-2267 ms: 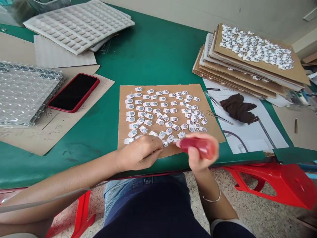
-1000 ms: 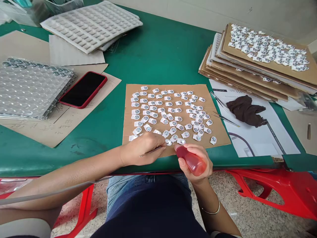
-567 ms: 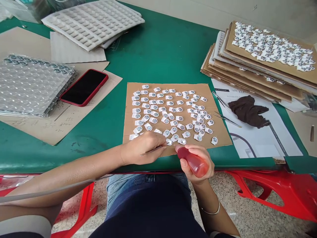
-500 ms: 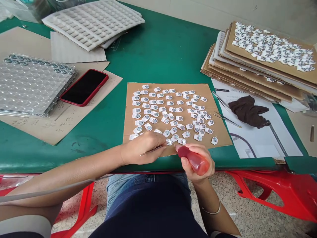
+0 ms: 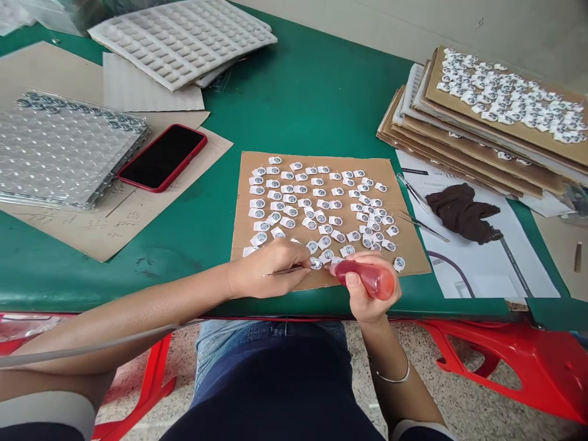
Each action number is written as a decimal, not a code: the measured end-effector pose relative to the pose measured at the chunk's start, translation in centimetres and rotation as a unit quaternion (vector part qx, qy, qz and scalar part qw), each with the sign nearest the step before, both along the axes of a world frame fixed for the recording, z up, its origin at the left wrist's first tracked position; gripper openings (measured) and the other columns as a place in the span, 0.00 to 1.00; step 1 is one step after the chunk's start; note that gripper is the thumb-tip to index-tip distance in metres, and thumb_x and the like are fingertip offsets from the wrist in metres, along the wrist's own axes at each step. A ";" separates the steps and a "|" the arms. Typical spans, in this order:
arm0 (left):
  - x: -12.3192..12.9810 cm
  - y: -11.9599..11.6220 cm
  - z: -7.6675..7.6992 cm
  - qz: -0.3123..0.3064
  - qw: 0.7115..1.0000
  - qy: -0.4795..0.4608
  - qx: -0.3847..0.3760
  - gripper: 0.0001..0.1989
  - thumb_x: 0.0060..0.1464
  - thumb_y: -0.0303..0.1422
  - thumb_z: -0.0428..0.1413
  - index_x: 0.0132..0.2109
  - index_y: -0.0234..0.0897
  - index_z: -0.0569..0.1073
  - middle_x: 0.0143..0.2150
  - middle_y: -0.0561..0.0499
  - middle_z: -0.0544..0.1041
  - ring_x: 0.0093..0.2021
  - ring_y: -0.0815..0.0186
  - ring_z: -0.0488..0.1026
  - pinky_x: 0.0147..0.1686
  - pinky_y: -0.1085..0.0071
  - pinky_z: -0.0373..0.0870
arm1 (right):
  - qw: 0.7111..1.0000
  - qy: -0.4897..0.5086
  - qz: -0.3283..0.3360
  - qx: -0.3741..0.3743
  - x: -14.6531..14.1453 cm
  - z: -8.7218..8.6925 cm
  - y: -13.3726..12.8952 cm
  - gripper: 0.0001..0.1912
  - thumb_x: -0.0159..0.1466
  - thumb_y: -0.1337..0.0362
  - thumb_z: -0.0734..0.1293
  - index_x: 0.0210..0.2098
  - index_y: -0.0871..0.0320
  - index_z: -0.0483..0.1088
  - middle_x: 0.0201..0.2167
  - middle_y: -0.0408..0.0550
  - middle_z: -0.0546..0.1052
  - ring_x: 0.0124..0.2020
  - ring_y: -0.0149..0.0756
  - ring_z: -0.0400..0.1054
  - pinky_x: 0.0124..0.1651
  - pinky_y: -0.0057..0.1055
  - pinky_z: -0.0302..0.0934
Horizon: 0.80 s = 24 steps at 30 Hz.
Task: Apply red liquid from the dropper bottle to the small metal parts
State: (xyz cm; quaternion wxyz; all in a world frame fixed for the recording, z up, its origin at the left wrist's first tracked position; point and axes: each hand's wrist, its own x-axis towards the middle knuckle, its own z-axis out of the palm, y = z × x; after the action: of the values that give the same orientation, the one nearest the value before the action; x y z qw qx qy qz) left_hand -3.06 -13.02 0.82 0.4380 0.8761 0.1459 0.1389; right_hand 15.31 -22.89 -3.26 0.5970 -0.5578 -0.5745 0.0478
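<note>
A brown cardboard sheet (image 5: 294, 278) carries rows of small white tagged pieces with round dark-and-silver faces. My left hand (image 5: 271, 269) is closed on thin metal tweezers (image 5: 281, 271), over the sheet's lower left part. Beside its fingertips, near the front edge, lies one round piece (image 5: 315, 263). My right hand (image 5: 374, 294) grips a red squeeze bottle (image 5: 365, 277). The bottle's nozzle points left, close to that same piece; whether it touches cannot be made out. Fingers and bottle hide some pieces behind them.
A red-cased phone (image 5: 163, 158) and clear plastic trays (image 5: 68, 153) lie at left. White moulded trays (image 5: 184, 43) are behind. At right are stacked cardboards (image 5: 432, 101), a dark cloth (image 5: 463, 211), and two more tweezers (image 5: 425, 225) on a printed sheet (image 5: 482, 272).
The red bottle has tipped flatter, and its nozzle is nearer the round piece by my left fingertips. My left hand keeps its hold on the tweezers. The whole view has shifted slightly.
</note>
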 end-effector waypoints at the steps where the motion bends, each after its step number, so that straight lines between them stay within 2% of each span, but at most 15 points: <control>1: 0.0 0.0 0.0 -0.001 1.000 0.001 0.000 0.08 0.55 0.24 0.47 0.31 0.31 0.69 0.26 0.50 0.71 0.26 0.71 0.67 0.26 0.74 0.62 | 1.000 0.000 0.001 0.002 0.0 0.0 -0.1 0.10 0.54 0.63 0.68 0.35 0.57 0.66 0.28 0.46 0.73 0.30 0.38 0.70 0.32 0.40 0.67; 16: -0.1 0.0 -0.2 0.004 1.000 -0.002 -0.009 0.07 0.53 0.22 0.48 0.33 0.30 0.71 0.29 0.48 0.74 0.28 0.69 0.69 0.28 0.74 0.63 | 1.000 0.004 0.013 -0.017 0.1 0.1 -0.3 0.11 0.53 0.61 0.68 0.35 0.57 0.66 0.28 0.46 0.72 0.30 0.38 0.70 0.31 0.39 0.66; 24: -0.2 0.0 -0.6 0.017 0.999 0.008 -0.029 0.06 0.54 0.23 0.49 0.33 0.30 0.71 0.29 0.49 0.74 0.29 0.69 0.70 0.29 0.74 0.64 | 0.998 0.052 0.028 0.003 0.1 0.0 0.1 0.10 0.53 0.64 0.68 0.35 0.58 0.68 0.28 0.46 0.73 0.30 0.38 0.69 0.31 0.38 0.65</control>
State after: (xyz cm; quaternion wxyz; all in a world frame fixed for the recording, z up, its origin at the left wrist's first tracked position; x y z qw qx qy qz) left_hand -3.27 -13.06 0.25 0.4593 0.8616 0.1686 0.1352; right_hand 15.46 -22.81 -3.27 0.6260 -0.5368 -0.5582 0.0915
